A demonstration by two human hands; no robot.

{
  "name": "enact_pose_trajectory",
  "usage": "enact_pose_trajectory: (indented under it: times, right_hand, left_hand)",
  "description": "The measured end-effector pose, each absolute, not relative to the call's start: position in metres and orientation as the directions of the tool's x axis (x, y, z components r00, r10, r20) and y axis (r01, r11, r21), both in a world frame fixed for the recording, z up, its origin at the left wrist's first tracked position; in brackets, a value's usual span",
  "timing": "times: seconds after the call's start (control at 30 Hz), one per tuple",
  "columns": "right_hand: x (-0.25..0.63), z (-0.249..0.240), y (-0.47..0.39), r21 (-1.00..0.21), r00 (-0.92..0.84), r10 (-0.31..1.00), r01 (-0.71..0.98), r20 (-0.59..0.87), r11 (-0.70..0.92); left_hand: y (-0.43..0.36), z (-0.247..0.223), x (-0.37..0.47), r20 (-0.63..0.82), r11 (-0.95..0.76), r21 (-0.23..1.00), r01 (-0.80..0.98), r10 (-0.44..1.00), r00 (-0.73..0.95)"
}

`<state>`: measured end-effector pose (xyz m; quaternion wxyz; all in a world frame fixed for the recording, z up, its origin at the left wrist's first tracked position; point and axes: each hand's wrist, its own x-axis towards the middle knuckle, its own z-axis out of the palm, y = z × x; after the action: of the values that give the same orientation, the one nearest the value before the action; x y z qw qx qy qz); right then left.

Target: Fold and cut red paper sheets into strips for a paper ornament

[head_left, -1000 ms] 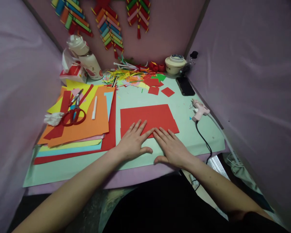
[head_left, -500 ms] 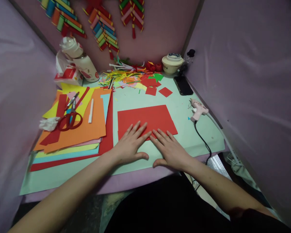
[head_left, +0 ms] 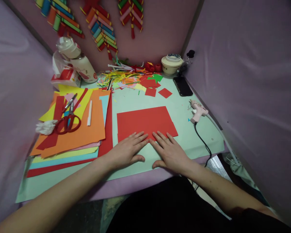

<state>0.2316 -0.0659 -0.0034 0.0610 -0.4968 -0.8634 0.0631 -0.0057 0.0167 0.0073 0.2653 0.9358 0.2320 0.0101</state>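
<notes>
Left hand [head_left: 129, 150] nearer, bottle label [head_left: 95, 75] illegible

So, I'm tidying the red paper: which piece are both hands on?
The wide, central red rectangle: the left hand and right hand rest across its near edge; neither touches the other red pieces.

The left hand [head_left: 128, 150] and right hand [head_left: 171, 153] hide parts of the red paper's [head_left: 145, 121] near edge. The left arm [head_left: 63, 181] runs off the picture's lower left. Its top cuts off the hanging decorations [head_left: 103, 30]. An orange sheet [head_left: 97, 129] covers most of a blue sheet [head_left: 70, 160]. The bowl's [head_left: 172, 68] lettering is too small to read. A black cord [head_left: 201, 138] passes behind the right arm [head_left: 215, 186].
</notes>
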Motion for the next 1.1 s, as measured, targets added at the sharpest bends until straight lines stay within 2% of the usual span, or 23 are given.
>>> enact_pose_trajectory:
  times: [0.1, 0.27, 0.4, 0.53, 0.67, 0.77, 0.93, 1.03, 1.1]
  right_hand:
    - [0.246, -0.005, -0.07, -0.212, -0.459, 0.882, 0.856, 0.107, 0.471]
    - [0.295, -0.006, -0.069, -0.342, -0.25, 0.924, 0.874, 0.29, 0.344]
    - [0.324, -0.005, -0.053, -0.408, -0.325, 0.903, 0.811, 0.281, 0.419]
    - [0.332, -0.008, -0.04, -0.376, -0.398, 0.869, 0.787, 0.295, 0.488]
    - [0.33, -0.005, -0.037, -0.315, -0.414, 0.813, 0.772, 0.408, 0.552]
    - [0.325, 0.007, -0.036, -0.337, -0.367, 0.774, 0.744, 0.516, 0.577]
    - [0.312, 0.043, -0.025, -0.449, -0.254, 0.716, 0.632, 0.65, 0.632]
    - [0.301, 0.079, -0.021, -0.526, -0.1, 0.686, 0.565, 0.721, 0.636]
    - [0.293, 0.11, -0.024, -0.528, -0.05, 0.657, 0.552, 0.752, 0.646]
  left_hand:
    - [0.016, 0.009, -0.007, -0.092, -0.75, 0.499, 0.434, 0.452, 0.887]
    - [0.016, 0.021, 0.009, -0.078, -0.747, 0.429, 0.508, 0.529, 0.845]
    - [0.019, 0.018, 0.035, -0.017, -0.697, 0.336, 0.633, 0.668, 0.744]
    - [0.022, 0.003, 0.047, 0.025, -0.742, 0.243, 0.624, 0.648, 0.761]
    - [0.018, 0.004, 0.05, 0.022, -0.771, 0.106, 0.627, 0.633, 0.774]
    - [0.015, 0.019, 0.058, 0.017, -0.747, 0.067, 0.661, 0.663, 0.748]
    - [0.018, 0.056, 0.063, 0.006, -0.688, 0.155, 0.709, 0.718, 0.696]
    - [0.014, 0.084, 0.053, 0.119, -0.691, 0.297, 0.659, 0.712, 0.692]
    - [0.005, 0.103, 0.045, 0.199, -0.706, 0.417, 0.573, 0.686, 0.7]
